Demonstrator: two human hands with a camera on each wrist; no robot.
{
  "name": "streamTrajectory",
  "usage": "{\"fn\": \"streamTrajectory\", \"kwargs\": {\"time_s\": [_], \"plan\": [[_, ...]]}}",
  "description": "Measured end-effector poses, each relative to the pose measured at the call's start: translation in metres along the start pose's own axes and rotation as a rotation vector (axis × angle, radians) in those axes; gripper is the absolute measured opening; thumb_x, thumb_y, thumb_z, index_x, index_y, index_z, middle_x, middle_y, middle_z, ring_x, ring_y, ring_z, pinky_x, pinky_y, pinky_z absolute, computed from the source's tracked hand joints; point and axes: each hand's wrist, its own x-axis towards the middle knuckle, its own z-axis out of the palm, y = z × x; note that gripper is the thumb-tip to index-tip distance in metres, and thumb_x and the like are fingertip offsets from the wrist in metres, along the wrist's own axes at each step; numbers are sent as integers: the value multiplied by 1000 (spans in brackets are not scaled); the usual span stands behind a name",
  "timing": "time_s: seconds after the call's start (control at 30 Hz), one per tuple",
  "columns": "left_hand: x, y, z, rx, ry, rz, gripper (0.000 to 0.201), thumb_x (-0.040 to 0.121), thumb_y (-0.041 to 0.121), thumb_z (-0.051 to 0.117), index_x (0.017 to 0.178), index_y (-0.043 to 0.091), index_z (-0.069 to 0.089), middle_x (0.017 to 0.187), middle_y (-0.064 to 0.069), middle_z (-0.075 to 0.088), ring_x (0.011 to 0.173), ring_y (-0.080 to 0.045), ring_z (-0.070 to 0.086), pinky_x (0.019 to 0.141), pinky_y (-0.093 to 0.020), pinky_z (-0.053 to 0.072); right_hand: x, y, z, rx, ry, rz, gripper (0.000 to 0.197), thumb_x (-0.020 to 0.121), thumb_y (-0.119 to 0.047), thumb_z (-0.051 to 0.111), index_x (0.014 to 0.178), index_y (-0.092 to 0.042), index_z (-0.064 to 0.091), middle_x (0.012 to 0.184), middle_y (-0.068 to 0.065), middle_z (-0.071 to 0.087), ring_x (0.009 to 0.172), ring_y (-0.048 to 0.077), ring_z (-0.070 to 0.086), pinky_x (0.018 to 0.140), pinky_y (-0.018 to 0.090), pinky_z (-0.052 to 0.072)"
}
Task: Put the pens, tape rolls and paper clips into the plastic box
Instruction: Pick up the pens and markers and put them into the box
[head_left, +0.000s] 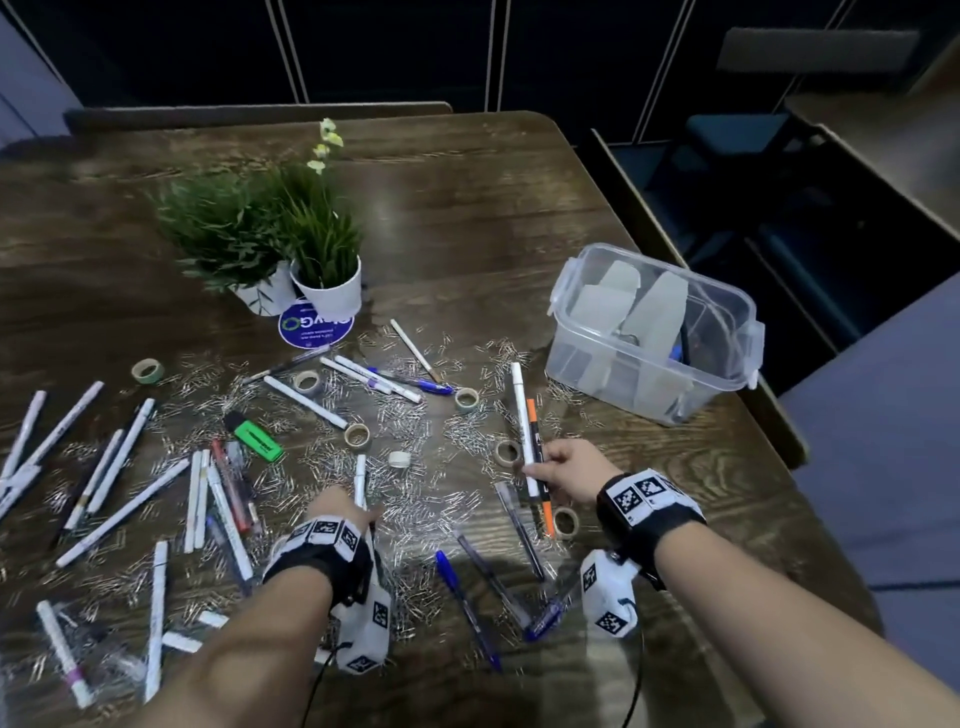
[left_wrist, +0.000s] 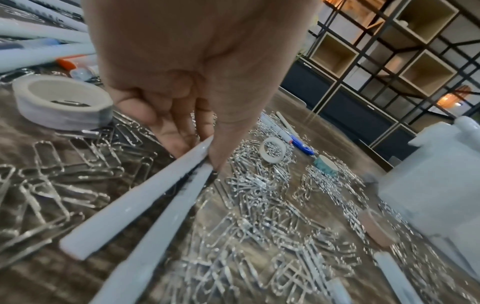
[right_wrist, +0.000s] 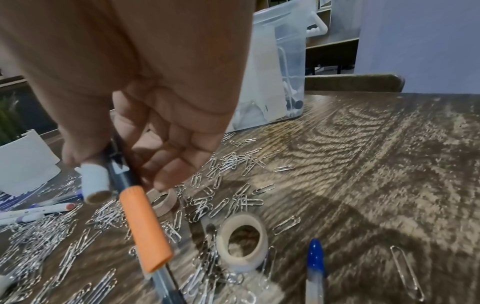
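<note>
Still gathering pens: your left hand (head_left: 347, 512) pinched two white pens (left_wrist: 145, 197) low over the paper clips (head_left: 415, 525). Your right hand (head_left: 563, 470) gripped a white pen (head_left: 521, 410), an orange-capped pen (right_wrist: 145, 228) and perhaps a third. Next, carry them right to the plastic box (head_left: 652, 384); tape rolls (head_left: 358, 435) remained.

Head view high, looking down over table (head_left: 467, 218); wrist views low, close, sharing plastic box (right_wrist: 283, 61).

Green highlighter (head_left: 258, 439); orange-capped pen (right_wrist: 145, 228); silver paper clips (head_left: 415, 525).
</note>
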Motion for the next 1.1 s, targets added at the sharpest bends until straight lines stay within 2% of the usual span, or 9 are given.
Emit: {"fn": "streamTrajectory", "kwargs": {"time_s": [0.2,0.3,0.47,0.53,0.63,0.8,0.87,1.0,1.1], "plan": [[-3,8,-15,-54,1,-37,40,85,29,70,61,7,47,70,-10,58,71,-24,62,51,-27,43,2,4,-15,1,-15,-23,37,86,-26,72,64,-14,47,56,1,46,45,12,39,47,22,33],[-14,18,-28,-87,67,-20,39,87,27,67,60,9,45,60,-4,48,53,-14,46,44,-22,35,2,-5,-32,79,-37,-47,30,86,-28,72,69,-12,54,62,7,54,50,17,44,50,26,35],[-39,52,-51,-182,80,114,20,90,27,64,89,8,59,82,-5,60,72,-17,58,57,-23,46,2,-32,-90,72,73,-167,30,90,-25,68,65,-15,56,54,-3,53,53,17,50,49,23,39],[-50,72,-58,-217,80,190,20,91,26,63,81,10,59,79,-5,60,68,-16,56,60,-25,47,2,-35,-119,127,140,-184,27,91,-21,68,68,-12,56,56,-2,55,53,15,54,51,24,43],[-70,110,-65,-322,60,291,28,91,24,62,67,16,51,65,0,53,53,-9,47,45,-15,36,4,-25,-164,138,250,-182,27,90,-21,68,71,-8,55,56,-1,54,53,14,54,49,24,44],[-85,170,-62,-471,-32,447,24,91,26,63,80,5,59,67,-4,55,57,-16,49,57,-26,46,13,16,-223,69,387,-75,42,90,-27,68,60,-10,43,55,7,48,49,21,48,45,25,39],[-89,191,-54,-541,-56,486,23,90,23,63,76,7,56,64,-3,52,56,-15,49,53,-24,46,17,28,-237,45,414,-32,43,90,-26,68,61,-9,42,59,13,48,49,24,49,46,29,43],[-96,224,-38,-593,-42,548,27,90,22,65,68,13,51,61,0,48,51,-11,47,48,-22,43,29,41,-250,-67,445,15,43,87,-24,70,58,-4,45,60,15,55,60,32,60,63,46,55],[-101,242,-29,-581,-54,575,26,89,23,65,69,11,54,59,1,49,50,-10,50,50,-25,49,35,43,-258,-144,433,34,45,86,-25,72,52,-6,48,65,16,60,67,34,63,69,44,55]]}}
